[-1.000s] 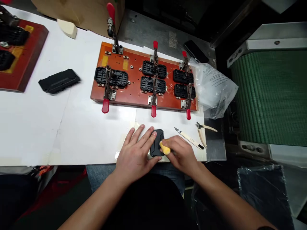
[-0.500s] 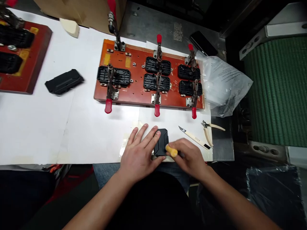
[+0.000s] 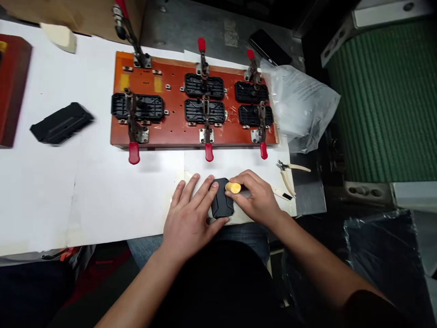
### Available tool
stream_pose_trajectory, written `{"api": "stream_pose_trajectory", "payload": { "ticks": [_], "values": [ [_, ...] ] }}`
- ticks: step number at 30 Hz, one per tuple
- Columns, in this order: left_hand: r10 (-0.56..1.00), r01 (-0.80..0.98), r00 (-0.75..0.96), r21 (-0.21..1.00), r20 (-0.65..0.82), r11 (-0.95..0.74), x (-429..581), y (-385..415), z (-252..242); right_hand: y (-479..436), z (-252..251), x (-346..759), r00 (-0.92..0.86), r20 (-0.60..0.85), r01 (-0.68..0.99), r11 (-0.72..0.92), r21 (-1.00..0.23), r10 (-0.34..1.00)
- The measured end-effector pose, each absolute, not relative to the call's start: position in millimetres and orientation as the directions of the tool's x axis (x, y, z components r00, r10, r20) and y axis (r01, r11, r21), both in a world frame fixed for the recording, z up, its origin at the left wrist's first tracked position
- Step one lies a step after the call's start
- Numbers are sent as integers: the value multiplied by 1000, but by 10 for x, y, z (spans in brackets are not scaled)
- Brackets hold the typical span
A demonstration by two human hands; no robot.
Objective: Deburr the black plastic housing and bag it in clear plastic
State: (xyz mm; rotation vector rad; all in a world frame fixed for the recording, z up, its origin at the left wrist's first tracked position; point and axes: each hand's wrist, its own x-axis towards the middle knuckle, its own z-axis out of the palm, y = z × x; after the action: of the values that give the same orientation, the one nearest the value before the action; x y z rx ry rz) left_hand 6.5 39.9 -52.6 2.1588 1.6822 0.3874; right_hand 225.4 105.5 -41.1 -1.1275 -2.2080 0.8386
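A black plastic cover (image 3: 222,200) lies on the white paper at the table's front edge. My left hand (image 3: 191,214) rests on it with fingers spread flat, the index fingertip on its left part and the thumb by its near edge. My right hand (image 3: 256,196) is closed around a short tool with a round yellow handle (image 3: 233,187), held at the cover's upper right edge. The tool's working end is hidden, so its kind does not show. Just right of that hand lies a pale-handled craft knife (image 3: 282,193), partly covered, with side cutters (image 3: 288,173) beside it.
A red-brown fixture board (image 3: 174,132) with red-handled toggle clamps holds several black plastic parts. Another black cover (image 3: 62,122) lies at left, near a second board (image 3: 13,91). A clear plastic bag (image 3: 303,105), a phone (image 3: 270,47) and a green ribbed belt (image 3: 385,105) are at right.
The view has shifted to the right. My right hand and the yellow-handled tool have moved away from me along the cover's right edge. My left hand stays on the cover.
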Motion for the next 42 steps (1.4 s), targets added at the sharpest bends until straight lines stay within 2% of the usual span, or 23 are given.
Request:
{"api": "stream_pose_trajectory", "payload": {
  "ticks": [5,10,12,17,19,22,25,29,31,36,38,39,40,41,42],
  "values": [
    [962,862,274,442,11,-250,79,414,-533,937,-359,2277,-586,54,509,418,-752,809],
    [965,872,260,420,43,-253,79,405,-536,1149,-374,2158,-591,156,509,516,-690,792],
    [962,867,266,422,56,-264,78,399,-538,1144,-390,2155,-564,159,511,494,-703,810],
    [962,860,266,435,62,-266,81,388,-544,753,-293,2351,-564,38,506,381,-774,825],
    [963,865,259,425,76,-267,78,383,-550,750,-189,2426,-488,48,532,341,-775,871],
    [956,874,273,388,107,-293,59,367,-581,1133,22,2399,-279,139,603,286,-744,950],
    [946,885,285,336,157,-322,33,360,-638,1825,269,2156,-200,193,719,278,-637,961],
    [933,896,285,286,218,-340,14,356,-686,2654,471,1685,-317,-14,912,301,-279,948],
    [931,900,282,273,231,-340,7,341,-699,2868,492,1518,-327,-77,923,301,-239,942],
    [938,898,261,300,228,-323,-21,294,-727,2657,618,1623,-294,11,892,278,-357,956],
    [946,885,246,348,210,-308,-27,293,-713,2249,680,1900,-289,44,836,274,-476,956],
    [951,879,236,373,199,-296,-27,297,-700,1979,677,2084,-295,19,792,256,-554,955],
    [957,875,224,394,186,-281,-24,305,-682,1673,638,2293,-316,-32,689,205,-695,948],
    [961,872,213,409,174,-267,-19,316,-663,1339,555,2522,-349,-156,585,85,-806,924],
    [965,871,208,418,162,-258,-11,327,-643,988,424,2766,-368,-315,520,-87,-850,875]
  ]
}}
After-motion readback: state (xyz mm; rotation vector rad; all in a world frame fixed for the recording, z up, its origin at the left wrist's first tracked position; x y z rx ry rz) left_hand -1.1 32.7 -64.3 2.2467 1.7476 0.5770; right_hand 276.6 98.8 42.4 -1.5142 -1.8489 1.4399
